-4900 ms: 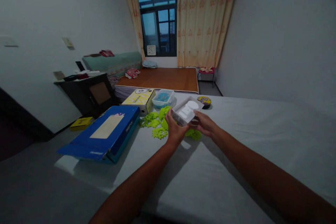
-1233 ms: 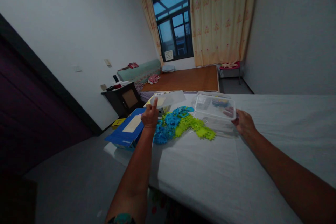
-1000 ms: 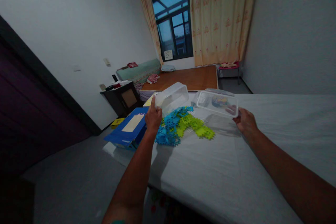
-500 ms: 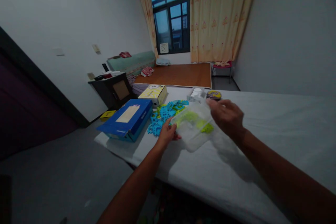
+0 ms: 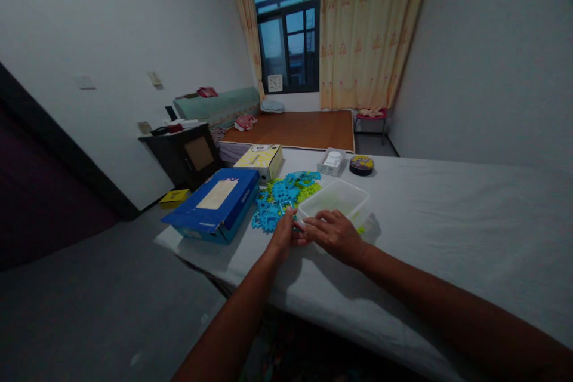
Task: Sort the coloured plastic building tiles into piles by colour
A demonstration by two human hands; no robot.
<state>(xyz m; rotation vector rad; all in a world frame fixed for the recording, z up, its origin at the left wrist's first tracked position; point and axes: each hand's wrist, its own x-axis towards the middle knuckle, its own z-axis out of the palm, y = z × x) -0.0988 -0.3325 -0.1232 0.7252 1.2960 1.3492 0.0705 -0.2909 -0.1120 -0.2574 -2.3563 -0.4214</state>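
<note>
A translucent plastic box (image 5: 336,196) stands low over the bed-like white surface, its open side facing up. My left hand (image 5: 286,234) is closed at the box's near left corner, with the thumb up by the rim. My right hand (image 5: 336,235) lies over the near side, its fingers bent round the rim close to my left hand. Just left of the box lies a pile of blue and green interlocking plastic pieces (image 5: 286,192). Some green shows by the box's right end, partly hidden by the box and my right hand.
A blue cardboard box (image 5: 244,198) and a yellow-and-white box (image 5: 268,161) stand left of the pile. Behind the plastic box are a small clear tray (image 5: 331,162) with white items and a round dark tin (image 5: 362,166). The white cloth's front edge drops off near me.
The plastic box has turned from tilted to upright with its opening on top. My right hand has come down and left from its far right corner to the near rim.
</note>
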